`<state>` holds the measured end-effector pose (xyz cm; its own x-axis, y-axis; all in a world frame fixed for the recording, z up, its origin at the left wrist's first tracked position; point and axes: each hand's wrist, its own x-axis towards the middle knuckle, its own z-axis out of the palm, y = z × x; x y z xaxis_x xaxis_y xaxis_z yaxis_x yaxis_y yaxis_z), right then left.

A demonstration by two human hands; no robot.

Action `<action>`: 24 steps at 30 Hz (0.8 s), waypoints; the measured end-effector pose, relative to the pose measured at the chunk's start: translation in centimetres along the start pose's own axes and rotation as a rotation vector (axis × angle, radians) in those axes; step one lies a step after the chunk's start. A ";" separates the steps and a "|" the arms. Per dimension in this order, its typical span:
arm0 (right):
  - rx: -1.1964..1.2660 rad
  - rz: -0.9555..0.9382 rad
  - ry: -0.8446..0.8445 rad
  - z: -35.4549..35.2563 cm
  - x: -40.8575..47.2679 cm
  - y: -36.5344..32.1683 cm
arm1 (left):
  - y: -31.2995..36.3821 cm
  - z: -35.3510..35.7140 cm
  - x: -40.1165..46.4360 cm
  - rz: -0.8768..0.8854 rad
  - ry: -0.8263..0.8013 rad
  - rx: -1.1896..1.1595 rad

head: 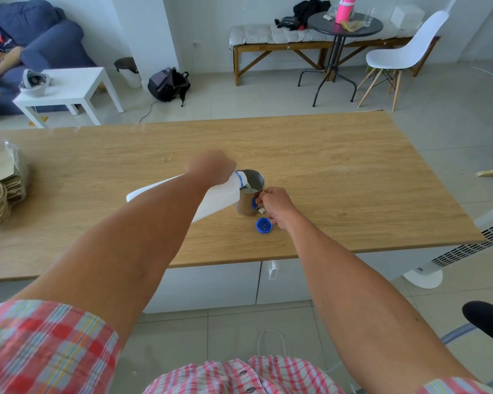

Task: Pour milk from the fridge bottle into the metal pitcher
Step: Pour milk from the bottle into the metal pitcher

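Note:
My left hand [209, 166] grips the white milk bottle [219, 199] near its neck and tips it almost level, mouth over the metal pitcher [251, 204]. Milk runs from the blue-ringed mouth into the pitcher, where a white pool shows inside. The pitcher stands upright on the wooden table [339, 172]. My right hand [276, 207] holds the pitcher's handle on its right side. The bottle's blue cap [264, 225] lies upside down on the table just in front of the pitcher, beside my right hand.
A bundle of paper bags with rope handles [0, 191] lies at the table's left edge. A white fan [467, 245] stands right of the table. Beyond the table are a white side table [69, 89], a backpack [168, 83] and a white chair [402, 55].

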<state>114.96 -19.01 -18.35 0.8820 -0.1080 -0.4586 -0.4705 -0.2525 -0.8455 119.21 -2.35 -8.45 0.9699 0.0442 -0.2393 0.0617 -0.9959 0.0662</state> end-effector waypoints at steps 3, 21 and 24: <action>-0.004 0.003 -0.003 0.0 -0.1 0.0 | 0.0 0.0 0.0 0.005 0.004 -0.002; -0.023 0.009 -0.008 0.0 0.0 -0.1 | 0.1 0.1 -0.1 0.011 0.007 0.009; -0.020 0.009 -0.007 0.0 0.0 -0.1 | 0.1 0.1 -0.1 0.012 0.005 0.010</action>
<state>114.99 -19.02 -18.28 0.8776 -0.1035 -0.4680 -0.4776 -0.2704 -0.8359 119.14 -2.42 -8.49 0.9718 0.0323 -0.2336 0.0475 -0.9971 0.0599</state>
